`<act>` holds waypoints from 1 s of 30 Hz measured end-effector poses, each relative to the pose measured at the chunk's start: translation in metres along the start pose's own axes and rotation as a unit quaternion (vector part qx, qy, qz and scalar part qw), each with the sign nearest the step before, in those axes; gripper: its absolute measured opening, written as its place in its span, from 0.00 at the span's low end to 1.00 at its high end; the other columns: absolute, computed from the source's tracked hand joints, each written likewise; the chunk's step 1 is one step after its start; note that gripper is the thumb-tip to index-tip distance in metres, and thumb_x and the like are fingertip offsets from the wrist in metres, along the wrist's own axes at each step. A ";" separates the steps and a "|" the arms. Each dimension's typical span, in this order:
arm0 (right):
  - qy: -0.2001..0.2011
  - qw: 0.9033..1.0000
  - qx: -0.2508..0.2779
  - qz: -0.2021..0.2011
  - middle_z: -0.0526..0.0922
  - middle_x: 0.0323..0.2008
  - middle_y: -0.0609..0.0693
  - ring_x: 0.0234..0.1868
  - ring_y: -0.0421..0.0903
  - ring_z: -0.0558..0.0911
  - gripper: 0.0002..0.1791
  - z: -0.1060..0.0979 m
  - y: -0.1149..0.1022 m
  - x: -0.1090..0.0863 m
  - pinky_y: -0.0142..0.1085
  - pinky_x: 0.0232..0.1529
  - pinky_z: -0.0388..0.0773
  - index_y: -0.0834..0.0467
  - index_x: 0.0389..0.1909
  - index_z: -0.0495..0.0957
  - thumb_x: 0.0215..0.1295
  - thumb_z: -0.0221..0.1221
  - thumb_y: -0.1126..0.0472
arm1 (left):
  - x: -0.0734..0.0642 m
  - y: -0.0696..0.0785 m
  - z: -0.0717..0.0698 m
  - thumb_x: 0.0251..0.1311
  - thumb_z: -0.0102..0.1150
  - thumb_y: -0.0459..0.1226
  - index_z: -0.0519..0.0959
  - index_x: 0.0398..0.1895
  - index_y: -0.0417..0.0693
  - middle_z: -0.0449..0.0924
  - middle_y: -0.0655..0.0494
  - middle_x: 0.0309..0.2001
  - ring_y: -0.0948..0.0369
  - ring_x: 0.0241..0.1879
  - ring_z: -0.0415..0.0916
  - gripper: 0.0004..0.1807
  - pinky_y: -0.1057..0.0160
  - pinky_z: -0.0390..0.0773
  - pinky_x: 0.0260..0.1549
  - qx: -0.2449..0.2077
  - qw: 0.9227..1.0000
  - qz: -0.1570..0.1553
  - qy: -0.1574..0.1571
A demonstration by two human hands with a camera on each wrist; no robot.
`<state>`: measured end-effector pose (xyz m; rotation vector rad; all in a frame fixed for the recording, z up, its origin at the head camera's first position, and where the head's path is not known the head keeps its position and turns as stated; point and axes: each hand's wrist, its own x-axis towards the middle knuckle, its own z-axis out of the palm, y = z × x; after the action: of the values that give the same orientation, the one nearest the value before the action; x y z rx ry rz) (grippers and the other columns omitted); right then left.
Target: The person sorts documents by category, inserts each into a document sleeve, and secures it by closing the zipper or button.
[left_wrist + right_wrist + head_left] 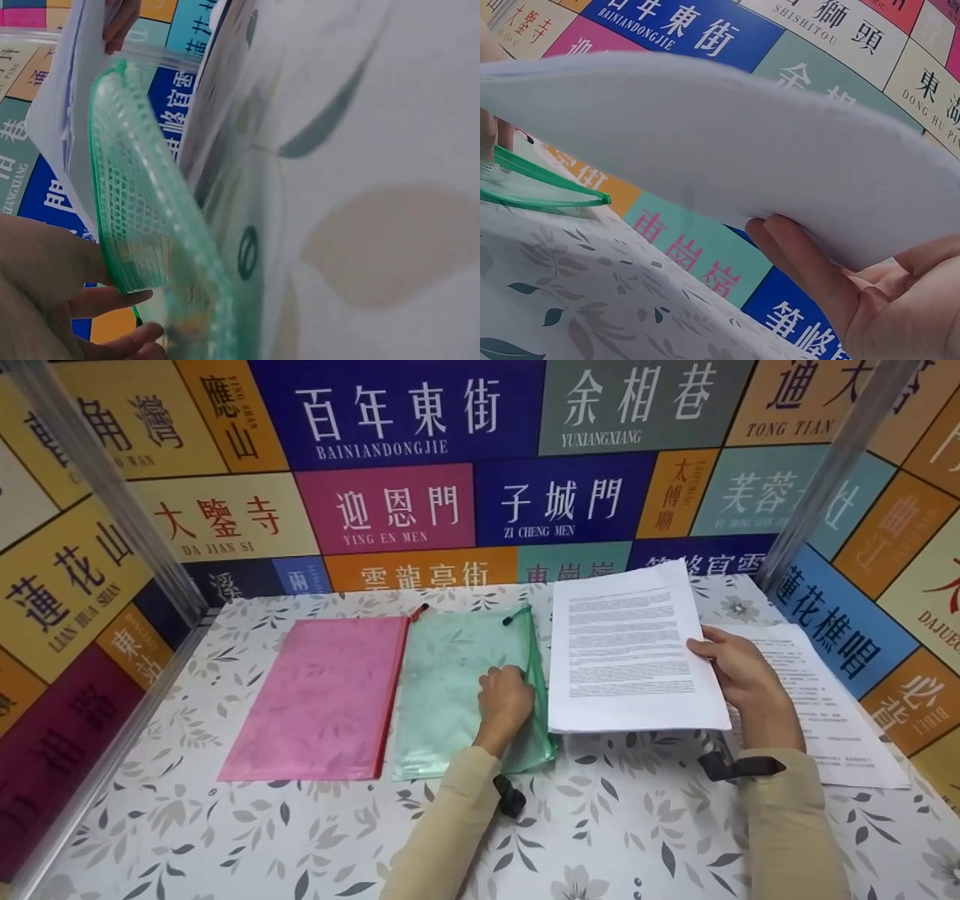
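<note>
A green translucent zip folder (pixel 442 682) lies on the table, its zip edge on the right raised and gaping. At that edge my left hand (pixel 508 701) has curled fingers and grips the upper sheet of the folder; the mesh-textured plastic (pixel 142 195) rises beside the fingers in the left wrist view. My right hand (pixel 750 675) holds a stack of printed paper (pixel 626 652) by its right edge, thumb on the front and fingers (pixel 802 262) underneath. The stack is tilted above the table, just right of the folder's opening.
Left of the green folder lies a pink zip folder (pixel 315 697) with a red zip edge. More printed sheets (pixel 855 735) lie on the table at the right, partly behind my right arm. A patterned sign wall (pixel 397 510) closes off the back of the floral table (pixel 300 840).
</note>
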<state>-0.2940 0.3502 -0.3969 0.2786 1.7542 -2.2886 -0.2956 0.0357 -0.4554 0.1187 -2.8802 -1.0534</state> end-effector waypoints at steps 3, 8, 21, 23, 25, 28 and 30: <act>-0.005 1.000 -0.004 0.001 0.87 0.43 0.42 0.44 0.40 0.86 0.42 0.000 -0.001 -0.001 0.33 0.44 0.84 0.52 0.81 0.40 0.75 0.52 0.64 | -0.002 0.003 -0.004 0.68 0.48 0.31 0.81 0.27 0.40 0.81 0.42 0.36 0.49 0.38 0.77 0.14 0.48 0.79 0.37 -0.013 1.000 -0.001 -0.009; -0.007 1.000 -0.009 0.002 0.87 0.43 0.42 0.44 0.40 0.87 0.43 0.001 -0.004 -0.003 0.34 0.43 0.85 0.51 0.81 0.38 0.75 0.53 0.64 | -0.002 0.006 -0.015 0.69 0.42 0.28 0.73 0.28 0.39 0.72 0.48 0.24 0.58 0.24 0.66 0.12 0.60 0.70 0.25 -0.068 0.997 0.025 -0.030; -0.013 0.999 0.032 -0.007 0.86 0.48 0.43 0.47 0.42 0.86 0.43 0.010 -0.011 -0.012 0.36 0.45 0.85 0.50 0.81 0.45 0.72 0.56 0.65 | 0.007 -0.009 -0.041 0.70 0.37 0.31 0.69 0.66 0.33 0.74 0.37 0.61 0.50 0.51 0.75 0.24 0.52 0.79 0.47 -0.217 0.967 -0.055 -0.122; -0.005 0.999 0.032 -0.004 0.86 0.49 0.43 0.49 0.41 0.86 0.42 0.011 -0.013 -0.014 0.35 0.47 0.84 0.48 0.81 0.47 0.72 0.57 0.65 | 0.009 -0.011 -0.044 0.69 0.39 0.31 0.69 0.66 0.35 0.75 0.38 0.60 0.51 0.47 0.75 0.23 0.55 0.78 0.42 -0.230 0.963 -0.060 -0.126; -0.007 0.999 0.034 -0.001 0.85 0.51 0.42 0.51 0.41 0.85 0.42 0.013 -0.014 -0.015 0.36 0.48 0.84 0.48 0.81 0.47 0.72 0.56 0.65 | 0.010 -0.013 -0.046 0.69 0.40 0.30 0.69 0.66 0.36 0.76 0.38 0.59 0.52 0.44 0.74 0.23 0.57 0.76 0.36 -0.240 0.960 -0.060 -0.128; -0.012 0.999 0.034 -0.001 0.84 0.52 0.43 0.51 0.42 0.85 0.42 0.017 -0.013 -0.015 0.36 0.49 0.84 0.48 0.81 0.47 0.72 0.56 0.65 | 0.011 -0.014 -0.049 0.69 0.40 0.30 0.69 0.68 0.40 0.75 0.39 0.61 0.54 0.44 0.73 0.24 0.58 0.75 0.33 -0.246 0.959 -0.059 -0.129; -0.020 0.999 0.039 -0.001 0.84 0.52 0.44 0.51 0.42 0.85 0.42 0.020 -0.012 -0.014 0.36 0.49 0.84 0.49 0.81 0.47 0.72 0.57 0.65 | 0.012 -0.015 -0.051 0.69 0.39 0.30 0.68 0.70 0.42 0.74 0.41 0.64 0.54 0.46 0.72 0.26 0.59 0.75 0.33 -0.245 0.959 -0.060 -0.127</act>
<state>-0.2843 0.3354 -0.3763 0.2427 1.6508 -2.3504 -0.3021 -0.0094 -0.4258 0.1354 -2.7374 -1.8957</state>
